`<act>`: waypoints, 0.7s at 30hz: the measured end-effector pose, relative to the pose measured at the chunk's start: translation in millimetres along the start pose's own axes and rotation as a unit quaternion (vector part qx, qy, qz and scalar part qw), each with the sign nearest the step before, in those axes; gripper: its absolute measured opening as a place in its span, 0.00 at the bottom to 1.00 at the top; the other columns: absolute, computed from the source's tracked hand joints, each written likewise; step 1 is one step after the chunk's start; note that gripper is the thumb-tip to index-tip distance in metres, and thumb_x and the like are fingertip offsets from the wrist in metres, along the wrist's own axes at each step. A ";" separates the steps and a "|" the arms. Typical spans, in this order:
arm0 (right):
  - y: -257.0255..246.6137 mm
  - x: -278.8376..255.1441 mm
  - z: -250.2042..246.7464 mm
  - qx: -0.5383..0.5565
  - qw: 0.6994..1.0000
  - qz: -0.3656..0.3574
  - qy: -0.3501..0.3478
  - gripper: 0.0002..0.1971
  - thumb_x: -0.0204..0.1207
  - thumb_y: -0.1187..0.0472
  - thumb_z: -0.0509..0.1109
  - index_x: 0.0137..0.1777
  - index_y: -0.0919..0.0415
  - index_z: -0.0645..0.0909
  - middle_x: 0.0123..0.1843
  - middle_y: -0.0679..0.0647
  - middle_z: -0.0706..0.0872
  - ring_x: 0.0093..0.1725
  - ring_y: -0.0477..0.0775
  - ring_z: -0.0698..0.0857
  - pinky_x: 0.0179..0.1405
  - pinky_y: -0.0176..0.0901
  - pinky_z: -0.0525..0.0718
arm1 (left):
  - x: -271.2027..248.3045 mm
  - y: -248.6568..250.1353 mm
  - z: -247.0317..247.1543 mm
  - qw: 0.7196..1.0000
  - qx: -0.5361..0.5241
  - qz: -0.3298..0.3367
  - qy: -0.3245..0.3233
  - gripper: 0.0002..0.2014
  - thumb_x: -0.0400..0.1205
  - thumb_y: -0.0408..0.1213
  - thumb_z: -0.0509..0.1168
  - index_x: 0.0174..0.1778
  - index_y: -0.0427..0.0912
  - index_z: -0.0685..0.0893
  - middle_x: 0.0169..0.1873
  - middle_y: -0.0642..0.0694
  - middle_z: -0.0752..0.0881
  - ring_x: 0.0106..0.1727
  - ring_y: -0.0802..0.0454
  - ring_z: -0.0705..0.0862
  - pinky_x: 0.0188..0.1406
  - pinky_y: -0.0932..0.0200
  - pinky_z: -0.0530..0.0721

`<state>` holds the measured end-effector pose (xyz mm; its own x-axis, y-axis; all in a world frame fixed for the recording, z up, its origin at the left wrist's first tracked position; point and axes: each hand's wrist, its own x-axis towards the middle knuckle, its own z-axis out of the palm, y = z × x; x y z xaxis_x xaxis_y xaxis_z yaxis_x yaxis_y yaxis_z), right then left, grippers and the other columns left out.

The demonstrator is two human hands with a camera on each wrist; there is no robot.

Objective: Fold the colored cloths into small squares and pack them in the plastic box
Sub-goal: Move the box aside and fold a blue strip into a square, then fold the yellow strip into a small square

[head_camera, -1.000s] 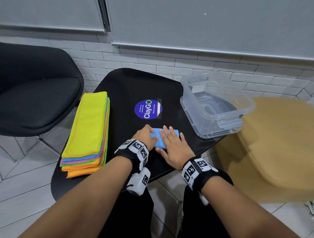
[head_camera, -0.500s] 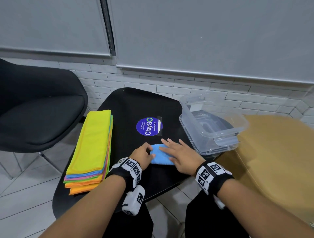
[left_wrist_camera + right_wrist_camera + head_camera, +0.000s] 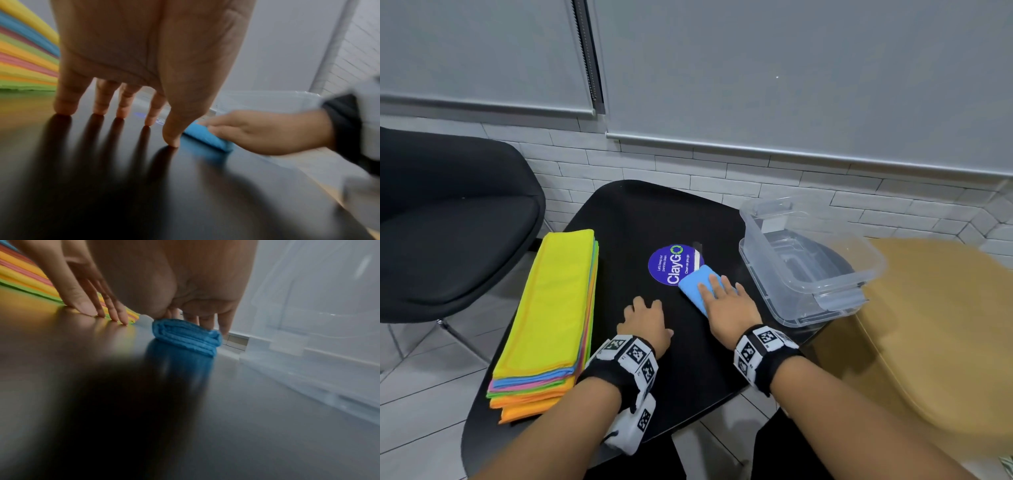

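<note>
A blue cloth (image 3: 693,284) folded into a small thick pad lies on the black table (image 3: 647,212), partly over a round purple sticker (image 3: 666,263). My right hand (image 3: 720,294) covers its right part, fingers curled over the far edge and thumb at its side; the right wrist view shows the layered fold (image 3: 185,339) under the palm. My left hand (image 3: 643,311) is apart from the cloth, its spread fingertips (image 3: 153,113) touching the bare table. The clear plastic box (image 3: 873,270) stands open just right of the cloth. It holds no cloth.
A stack of long cloths (image 3: 554,301), yellow on top, lies along the table's left edge. A black chair (image 3: 448,222) stands at the left and a tan seat (image 3: 945,325) at the right, behind the box. A white brick wall runs behind the table.
My left hand has let go of the blue cloth and drawn back onto the table. My right hand has moved the cloth forward and right, toward the box, turning it.
</note>
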<state>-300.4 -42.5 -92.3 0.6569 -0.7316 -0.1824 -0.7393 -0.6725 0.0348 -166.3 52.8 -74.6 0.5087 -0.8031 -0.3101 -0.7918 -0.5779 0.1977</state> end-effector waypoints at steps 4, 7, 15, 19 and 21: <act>-3.6 22.1 -4.9 -0.010 0.999 0.046 -0.008 0.29 0.85 0.62 0.45 0.85 0.63 0.42 0.85 0.67 0.43 0.85 0.63 0.43 0.83 0.57 0.45 | 0.8 3.5 8.7 1.000 0.023 0.007 -0.005 0.28 0.84 0.45 0.62 0.79 0.46 0.61 0.77 0.38 0.58 0.81 0.37 0.56 0.76 0.38 0.67; 5.3 31.7 -10.7 -0.013 0.996 0.078 -0.029 0.28 0.87 0.60 0.44 0.85 0.62 0.42 0.85 0.66 0.44 0.85 0.62 0.44 0.83 0.57 0.47 | 1.2 1.9 9.5 1.000 0.020 0.013 -0.008 0.28 0.85 0.44 0.61 0.80 0.45 0.60 0.78 0.38 0.57 0.82 0.36 0.53 0.77 0.37 0.65; 29.4 61.5 -29.4 0.050 0.987 0.120 -0.090 0.30 0.87 0.52 0.50 0.84 0.60 0.46 0.85 0.62 0.45 0.84 0.59 0.51 0.79 0.55 0.60 | 2.0 0.1 8.4 1.000 0.016 0.017 -0.017 0.30 0.85 0.45 0.61 0.81 0.45 0.57 0.79 0.38 0.56 0.83 0.37 0.52 0.78 0.37 0.64; 28.8 73.4 -33.0 0.064 0.983 0.136 -0.104 0.31 0.86 0.52 0.52 0.84 0.59 0.45 0.85 0.61 0.45 0.84 0.59 0.51 0.79 0.57 0.61 | 2.4 -2.7 10.2 1.000 0.009 0.021 -0.012 0.31 0.85 0.46 0.60 0.82 0.46 0.56 0.79 0.39 0.56 0.83 0.38 0.51 0.79 0.39 0.63; 29.6 76.3 -31.4 0.062 0.983 0.139 -0.101 0.30 0.86 0.51 0.52 0.84 0.58 0.46 0.85 0.61 0.46 0.84 0.59 0.52 0.78 0.57 0.62 | 2.4 -2.4 10.8 1.000 0.008 0.019 -0.012 0.31 0.85 0.46 0.61 0.82 0.47 0.56 0.79 0.39 0.56 0.83 0.39 0.51 0.78 0.39 0.63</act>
<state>-267.5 -121.8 -74.3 0.3928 -0.8398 -0.3747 -0.9070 -0.4210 -0.0072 -166.8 53.8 -85.9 0.4710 -0.8203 -0.3245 -0.8155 -0.5451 0.1945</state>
